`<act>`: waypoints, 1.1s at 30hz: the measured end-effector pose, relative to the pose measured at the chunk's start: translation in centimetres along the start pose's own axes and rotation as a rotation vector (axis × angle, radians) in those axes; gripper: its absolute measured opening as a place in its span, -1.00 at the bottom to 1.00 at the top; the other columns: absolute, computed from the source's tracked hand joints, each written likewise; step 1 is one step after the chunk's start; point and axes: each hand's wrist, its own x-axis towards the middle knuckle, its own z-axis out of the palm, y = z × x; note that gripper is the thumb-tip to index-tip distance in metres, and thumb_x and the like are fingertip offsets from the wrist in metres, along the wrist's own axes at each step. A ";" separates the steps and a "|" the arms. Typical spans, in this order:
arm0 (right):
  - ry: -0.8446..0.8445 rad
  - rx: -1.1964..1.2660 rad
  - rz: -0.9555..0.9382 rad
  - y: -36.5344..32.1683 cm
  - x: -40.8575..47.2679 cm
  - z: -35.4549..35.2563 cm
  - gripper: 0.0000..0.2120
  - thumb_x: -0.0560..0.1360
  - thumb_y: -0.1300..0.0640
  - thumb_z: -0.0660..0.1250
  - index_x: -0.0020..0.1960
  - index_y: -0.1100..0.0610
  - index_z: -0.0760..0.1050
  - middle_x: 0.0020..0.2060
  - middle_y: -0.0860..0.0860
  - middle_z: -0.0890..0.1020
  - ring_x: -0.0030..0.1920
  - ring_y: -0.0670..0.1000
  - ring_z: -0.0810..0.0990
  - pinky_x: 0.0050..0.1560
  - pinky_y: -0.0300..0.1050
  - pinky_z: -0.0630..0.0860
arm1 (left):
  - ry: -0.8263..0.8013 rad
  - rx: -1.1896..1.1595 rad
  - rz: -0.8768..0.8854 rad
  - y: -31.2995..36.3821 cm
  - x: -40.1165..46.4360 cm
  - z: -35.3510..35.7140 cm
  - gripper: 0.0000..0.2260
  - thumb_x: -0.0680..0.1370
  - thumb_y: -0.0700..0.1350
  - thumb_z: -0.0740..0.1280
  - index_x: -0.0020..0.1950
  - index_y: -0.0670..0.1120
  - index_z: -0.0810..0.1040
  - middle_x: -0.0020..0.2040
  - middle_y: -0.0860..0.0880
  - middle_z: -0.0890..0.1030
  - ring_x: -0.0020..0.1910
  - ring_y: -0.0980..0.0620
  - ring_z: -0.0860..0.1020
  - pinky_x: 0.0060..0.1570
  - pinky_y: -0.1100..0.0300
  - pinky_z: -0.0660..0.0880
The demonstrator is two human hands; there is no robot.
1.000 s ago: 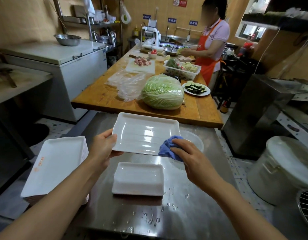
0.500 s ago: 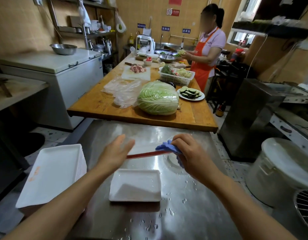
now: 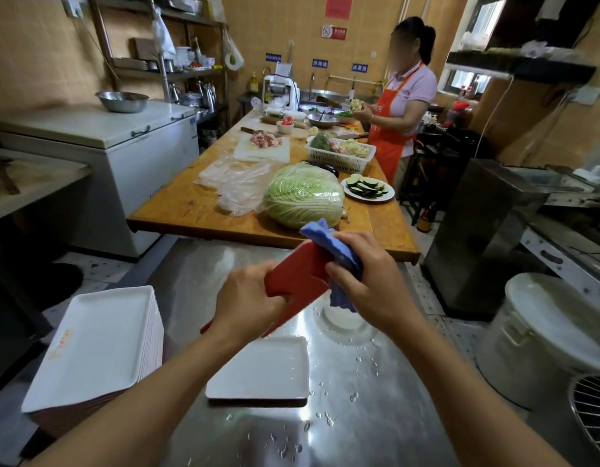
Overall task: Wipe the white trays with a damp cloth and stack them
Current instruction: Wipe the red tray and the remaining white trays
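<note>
1 tray (image 3: 300, 276) held up, red underside showing: L hand (image 3: 246, 303) grips it, R hand (image 3: 369, 281) pinches blue cloth (image 3: 339, 251) on its edge. 1 tray (image 3: 261, 369) on steel table (image 3: 376, 416); 1 stack (image 3: 96, 345) near left. Cabbage (image 3: 303, 195) far.

We can't make out any text cleanly. Three blue wall labels (image 3: 320, 63) carry white characters, too small to read. The red notice (image 3: 339, 7) and the no-smoking style sign (image 3: 334, 32) on the back wall are blurred. The orange marks on the top tray of the stack (image 3: 89, 345) and the print on the orange apron (image 3: 391, 129) are illegible.
</note>
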 end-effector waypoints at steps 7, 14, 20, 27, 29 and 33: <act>-0.026 0.045 -0.070 -0.7 -0.1 2.1 -0.65 0.57 0.30 0.17 0.34 0.20 0.44 0.38 0.06 0.36 0.38 -0.01 0.31 0.37 -0.19 0.27 | -0.125 -0.676 -0.266 0.4 -0.7 -1.1 -0.75 0.34 -0.38 0.47 -0.16 -0.06 0.59 -0.36 0.09 0.66 -0.39 0.19 0.60 -0.39 0.36 0.50; 0.075 -0.305 -0.269 -2.3 1.4 4.9 -0.63 0.52 0.18 0.21 0.31 0.18 0.48 0.23 0.24 0.49 0.23 0.26 0.45 0.19 0.12 0.38 | -0.122 -0.733 -0.276 1.1 -0.9 -1.2 -0.82 0.34 -0.41 0.44 -0.17 -0.16 0.59 -0.38 0.01 0.64 -0.41 0.14 0.59 -0.39 0.34 0.51; 0.019 -0.354 -0.196 -1.0 1.1 5.3 -0.57 0.54 0.13 0.14 0.39 0.22 0.37 0.26 0.21 0.46 0.24 0.20 0.45 0.22 0.10 0.38 | -0.102 -0.811 -0.291 0.3 -1.1 -1.7 -0.77 0.34 -0.42 0.43 -0.12 -0.13 0.60 -0.29 -0.04 0.67 -0.35 0.08 0.60 -0.34 0.25 0.55; 0.113 -0.108 0.106 0.8 0.1 5.0 -0.54 0.63 0.07 0.04 0.50 0.17 0.13 0.32 0.15 0.29 0.27 0.08 0.35 0.20 -0.23 0.29 | -0.050 -0.929 -0.349 0.5 -1.2 -1.6 -0.78 0.37 -0.37 0.44 -0.06 -0.13 0.60 -0.25 -0.09 0.69 -0.32 0.00 0.65 -0.38 0.20 0.56; 0.130 -0.046 0.181 0.5 0.1 5.6 -0.49 0.62 0.09 0.09 0.52 0.13 0.05 0.30 0.15 0.28 0.24 0.08 0.35 0.08 -0.32 0.23 | -0.009 -0.958 -0.376 0.7 -1.1 -1.2 -0.78 0.38 -0.37 0.43 -0.04 -0.15 0.59 -0.27 -0.08 0.68 -0.35 0.01 0.65 -0.40 0.20 0.56; 0.124 0.053 0.271 0.0 -1.5 6.6 -0.42 0.59 0.07 0.17 0.53 0.01 -0.01 0.26 0.10 0.34 0.22 0.04 0.38 0.09 -0.30 0.23 | 0.091 -1.036 -0.396 0.9 -0.4 -0.7 -0.79 0.38 -0.39 0.41 -0.06 -0.15 0.58 -0.31 -0.05 0.68 -0.39 0.03 0.63 -0.40 0.21 0.56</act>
